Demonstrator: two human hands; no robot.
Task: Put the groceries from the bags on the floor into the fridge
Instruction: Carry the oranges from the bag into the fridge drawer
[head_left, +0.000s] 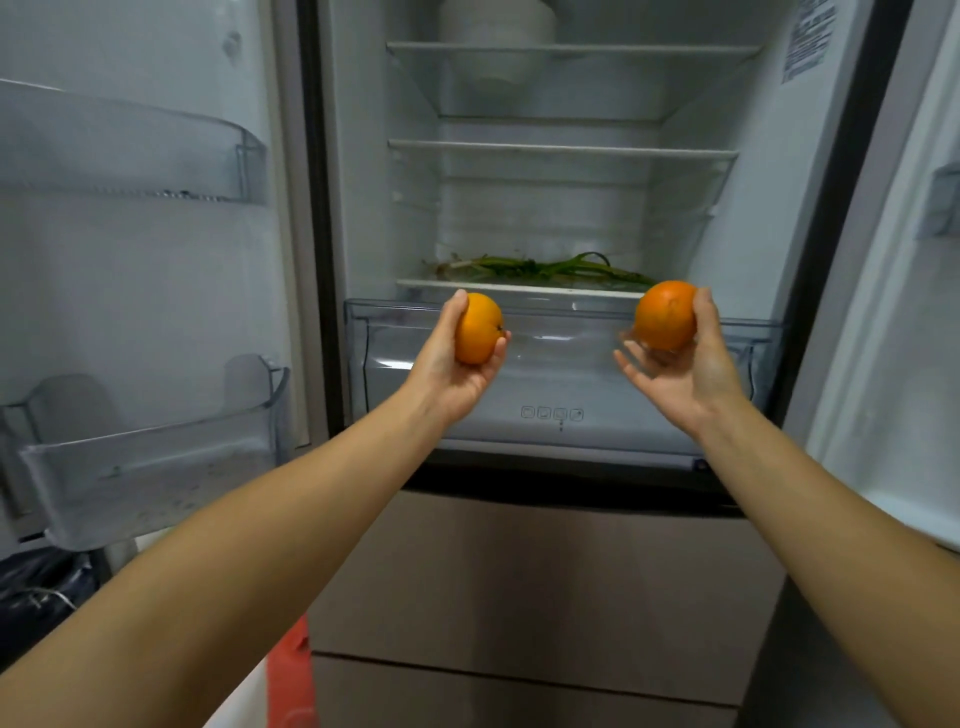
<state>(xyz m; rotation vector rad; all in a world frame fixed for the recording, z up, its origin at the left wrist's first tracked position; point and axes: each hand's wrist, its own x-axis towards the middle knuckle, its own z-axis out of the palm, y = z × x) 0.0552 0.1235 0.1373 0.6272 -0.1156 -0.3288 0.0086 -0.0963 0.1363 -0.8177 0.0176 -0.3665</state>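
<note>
Left hand (457, 358) cups one orange (478, 328), right hand (685, 364) another (666, 315); set both gently on the shelf (519, 287) beside the greens (545, 267), well back.

Head view looks forward and down, close, into the open fridge (571, 208).

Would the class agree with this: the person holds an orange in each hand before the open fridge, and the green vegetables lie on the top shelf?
Not quite. The left hand and right hand each hold an orange, but the head view shows the green vegetables on the lowest shelf, just above the clear drawer.
</note>
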